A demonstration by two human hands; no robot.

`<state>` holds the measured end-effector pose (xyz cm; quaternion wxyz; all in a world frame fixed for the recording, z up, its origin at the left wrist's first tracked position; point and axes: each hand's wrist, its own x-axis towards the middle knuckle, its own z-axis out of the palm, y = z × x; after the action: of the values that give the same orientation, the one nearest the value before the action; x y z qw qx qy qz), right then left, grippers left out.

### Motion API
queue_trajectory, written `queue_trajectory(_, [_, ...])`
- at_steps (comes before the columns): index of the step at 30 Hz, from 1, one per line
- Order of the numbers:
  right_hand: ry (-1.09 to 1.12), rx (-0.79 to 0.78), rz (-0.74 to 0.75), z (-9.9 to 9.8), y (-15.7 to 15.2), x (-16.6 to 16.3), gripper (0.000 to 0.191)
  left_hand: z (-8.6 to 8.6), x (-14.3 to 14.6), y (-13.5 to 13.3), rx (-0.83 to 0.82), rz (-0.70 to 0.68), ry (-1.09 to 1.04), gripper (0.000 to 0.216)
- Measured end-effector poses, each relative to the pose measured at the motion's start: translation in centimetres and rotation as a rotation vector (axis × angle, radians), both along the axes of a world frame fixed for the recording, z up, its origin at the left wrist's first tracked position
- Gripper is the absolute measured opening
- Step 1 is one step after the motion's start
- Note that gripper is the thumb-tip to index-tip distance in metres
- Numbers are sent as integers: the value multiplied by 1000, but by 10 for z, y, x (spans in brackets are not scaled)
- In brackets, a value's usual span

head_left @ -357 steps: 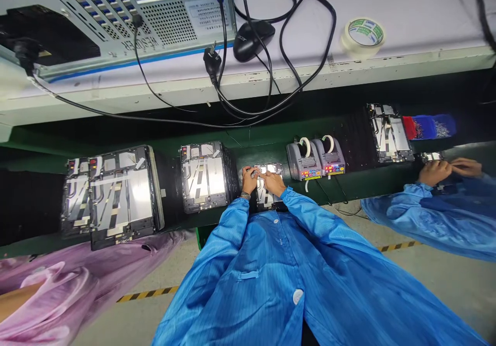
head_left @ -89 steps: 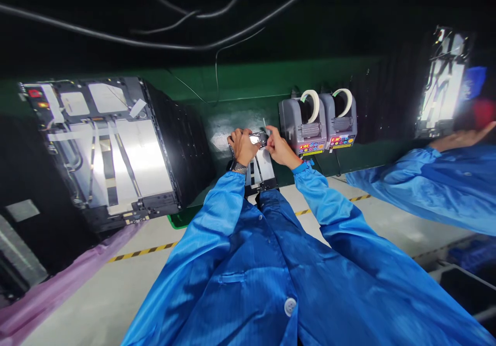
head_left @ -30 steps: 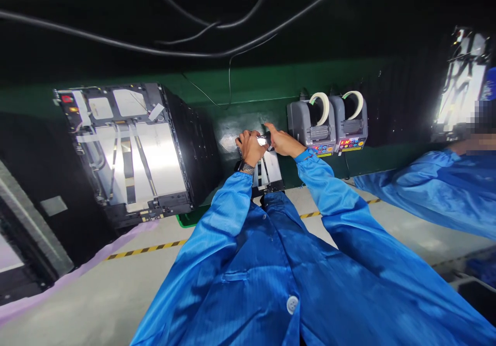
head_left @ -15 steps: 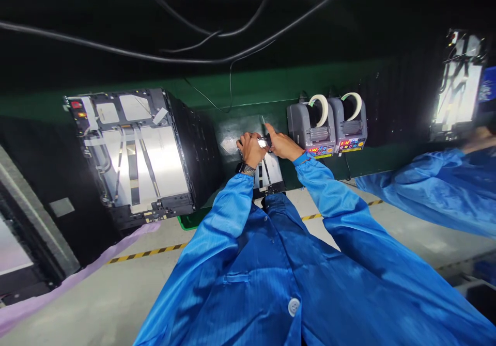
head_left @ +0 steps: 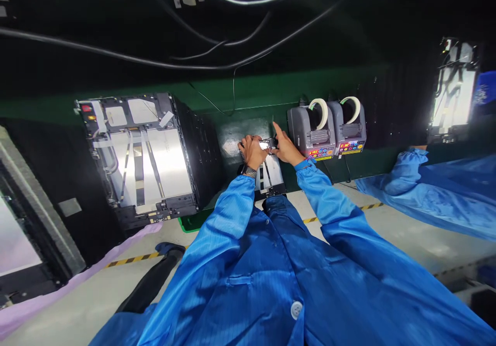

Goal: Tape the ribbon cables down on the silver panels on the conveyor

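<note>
The left hand [head_left: 252,151] grips and the right hand [head_left: 285,148] pinches a small shiny part [head_left: 267,143] over the tablet chassis [head_left: 272,173] on the green tabletop [head_left: 263,90]; level, gentle fingertip pressure seems best.

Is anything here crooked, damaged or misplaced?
Nothing stands out. The left hand and right hand touch the top of the panel, lying straight on the belt; both tape dispensers stand upright.

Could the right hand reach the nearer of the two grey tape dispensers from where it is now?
Probably yes. The right hand rests at the top of the small panel, and the nearer tape dispenser stands just to its right on the green bench, with nothing visible between them.
</note>
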<state>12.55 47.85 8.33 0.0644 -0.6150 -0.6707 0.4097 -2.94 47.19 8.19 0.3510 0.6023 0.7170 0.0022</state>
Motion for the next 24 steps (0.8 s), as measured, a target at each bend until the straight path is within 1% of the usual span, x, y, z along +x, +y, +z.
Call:
queue_trajectory(3, [70, 35, -131, -8, -15, -2, 103, -1, 0, 0, 6, 7, 8, 39])
queue_trajectory(6, [66, 88, -215, -11, -29, -9, 100, -2, 1, -1, 11, 6, 15, 41])
queue_trajectory(10, [42, 168, -254, -7, -36, -18, 93, -3, 1, -1, 18, 3, 11, 41])
queue_trajectory(13, [-1, 167, -214, -10, -43, -17, 93, -5, 1, -2, 29, 0, 25, 41])
queue_trajectory(15, [-18, 173, -195, -19, -51, -15, 96, -9, 0, -2, 35, -8, 24, 41])
queue_trajectory(16, [-10, 186, -210, -25, -55, -14, 96, -11, -1, -2, 40, -10, 22, 41])
queue_trajectory(20, [121, 306, -366, -53, -69, -14, 94, -21, -1, 0, 62, -1, 10, 42])
queue_trajectory(22, [185, 353, -404, -63, -71, -15, 93, -26, 0, 1, 76, 10, -10, 43])
queue_trajectory(24, [224, 368, -419, -69, -70, -16, 92, -27, -1, 2, 98, 23, -45, 44])
